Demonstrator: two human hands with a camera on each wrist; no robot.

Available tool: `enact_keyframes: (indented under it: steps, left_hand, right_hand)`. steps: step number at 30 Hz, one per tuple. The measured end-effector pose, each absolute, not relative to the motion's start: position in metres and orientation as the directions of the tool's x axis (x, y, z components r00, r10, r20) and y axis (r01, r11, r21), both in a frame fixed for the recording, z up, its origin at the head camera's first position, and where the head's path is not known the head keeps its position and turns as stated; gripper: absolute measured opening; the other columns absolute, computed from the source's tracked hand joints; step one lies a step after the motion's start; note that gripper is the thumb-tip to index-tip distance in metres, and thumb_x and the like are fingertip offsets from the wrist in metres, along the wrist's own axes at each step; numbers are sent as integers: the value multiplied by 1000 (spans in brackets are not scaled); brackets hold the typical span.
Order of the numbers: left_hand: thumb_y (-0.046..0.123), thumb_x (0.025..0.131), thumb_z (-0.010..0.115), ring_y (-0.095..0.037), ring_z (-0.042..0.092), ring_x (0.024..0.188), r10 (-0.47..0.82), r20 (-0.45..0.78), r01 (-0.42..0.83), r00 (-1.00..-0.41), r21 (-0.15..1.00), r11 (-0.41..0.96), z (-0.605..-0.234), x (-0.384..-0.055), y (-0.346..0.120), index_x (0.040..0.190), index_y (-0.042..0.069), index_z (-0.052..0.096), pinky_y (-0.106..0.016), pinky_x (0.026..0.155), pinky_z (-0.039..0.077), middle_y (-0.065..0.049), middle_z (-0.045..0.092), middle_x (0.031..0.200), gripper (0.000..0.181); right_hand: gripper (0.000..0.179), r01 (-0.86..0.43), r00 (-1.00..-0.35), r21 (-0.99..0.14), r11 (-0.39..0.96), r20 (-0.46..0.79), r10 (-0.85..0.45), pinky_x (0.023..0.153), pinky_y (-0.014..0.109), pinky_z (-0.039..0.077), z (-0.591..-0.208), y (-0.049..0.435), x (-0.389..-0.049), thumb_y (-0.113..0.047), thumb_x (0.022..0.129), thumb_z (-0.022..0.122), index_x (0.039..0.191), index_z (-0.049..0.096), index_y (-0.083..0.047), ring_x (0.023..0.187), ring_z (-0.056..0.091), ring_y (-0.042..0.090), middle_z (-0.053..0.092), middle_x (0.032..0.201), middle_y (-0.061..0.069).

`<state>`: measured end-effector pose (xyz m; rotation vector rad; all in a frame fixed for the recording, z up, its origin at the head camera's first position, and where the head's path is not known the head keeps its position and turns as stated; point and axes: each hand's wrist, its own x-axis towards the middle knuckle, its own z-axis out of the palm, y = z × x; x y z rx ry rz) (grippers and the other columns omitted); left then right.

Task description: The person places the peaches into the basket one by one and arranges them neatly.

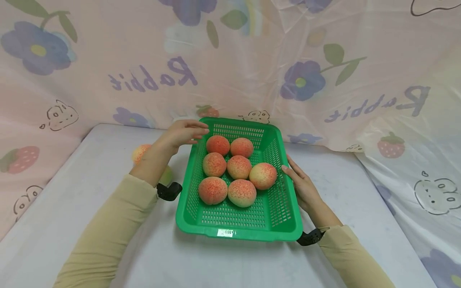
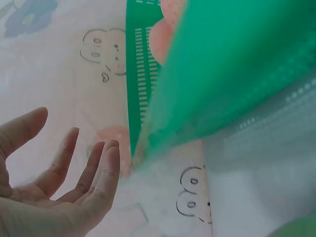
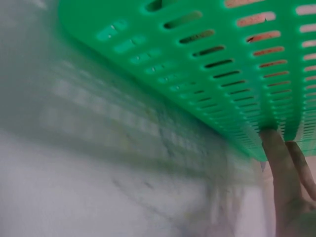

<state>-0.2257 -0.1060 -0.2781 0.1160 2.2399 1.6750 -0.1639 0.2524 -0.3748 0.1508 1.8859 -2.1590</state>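
A green plastic basket [image 1: 230, 231] with slotted walls holds several red and yellow peaches [image 1: 239, 167]. My right hand [image 1: 306, 188] grips its right rim, the thumb over the edge and the other fingers against the outside. From the right wrist view, two fingers [image 3: 281, 168] touch the slotted wall, and the basket looks raised off the table. Near the far left corner, my left hand [image 1: 185, 133] hovers by the rim. The left wrist view shows its fingers [image 2: 61, 163] spread and loosely bent, with nothing between them.
Beyond my left forearm, a yellow-orange peach [image 1: 141, 153] and a greenish fruit [image 1: 166, 176] lie on the white table [image 1: 90, 176], both partly hidden. A printed curtain [image 1: 237, 60] hangs behind the table and along its sides. A black strap device sits on each wrist.
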Motion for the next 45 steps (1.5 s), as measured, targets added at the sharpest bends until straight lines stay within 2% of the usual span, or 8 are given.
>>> enact_keyframes:
  steps: [6,14,19,25,28,35,40,45]
  left_hand:
    - [22,99,53,-33,43,133,214,-212,-142,-954,943,302,-283,-222,-124,142,3,44,-41,109,38,-17,44,145,48]
    - [33,95,59,-30,43,131,-36,-173,-177,-984,951,255,-293,-209,-142,136,12,52,-50,110,33,-7,40,149,47]
    - [38,92,63,-28,42,129,-139,-99,-133,-985,957,258,-304,-207,-156,130,12,57,-46,106,35,-5,50,136,47]
    - [37,92,63,-26,43,129,-170,-58,-104,-984,956,275,-315,-205,-171,130,8,56,-42,105,36,-7,50,136,49]
    - [37,91,64,-29,38,134,-187,-62,-119,-980,943,310,-319,-204,-176,131,8,56,-47,108,34,-11,43,145,51]
    - [35,91,65,-36,17,144,-151,-5,-75,-988,884,462,-329,-201,-189,135,12,55,-63,113,16,-13,27,155,51]
    - [35,90,66,-39,18,143,-85,-20,-58,-996,882,468,-336,-199,-198,140,12,50,-66,111,16,-13,22,157,56]
    - [34,90,66,-38,7,146,-74,-57,-84,-996,889,450,-342,-197,-206,144,11,44,-66,111,13,-14,15,159,62]
  right_hand:
    - [62,273,-957,-955,-119,-256,-138,74,28,58,-376,253,-165,-32,99,54,151,22,-42,89,67,9,24,155,10]
    - [62,266,-958,-956,-121,-248,-144,75,28,57,-375,253,-166,-32,99,54,151,22,-42,93,66,8,19,158,11]
    - [62,273,-957,-954,-124,-256,-137,75,27,57,-375,252,-166,-32,98,55,150,23,-42,93,66,8,22,156,9]
    - [62,275,-957,-952,-133,-257,-133,75,27,57,-375,252,-166,-32,98,54,151,23,-42,92,66,8,25,155,7]
    - [63,273,-958,-952,-139,-255,-135,74,27,57,-376,252,-167,-31,99,54,152,21,-40,92,66,7,25,154,7]
    - [62,271,-958,-952,-142,-253,-137,74,27,57,-377,252,-168,-31,99,54,151,22,-41,91,66,8,31,149,3]
    - [64,267,-959,-955,-127,-250,-137,76,28,57,-378,252,-167,-32,99,54,152,20,-39,92,67,8,28,152,7]
    - [64,265,-959,-957,-118,-249,-132,76,29,58,-378,253,-166,-33,98,54,152,19,-39,92,67,9,25,155,10]
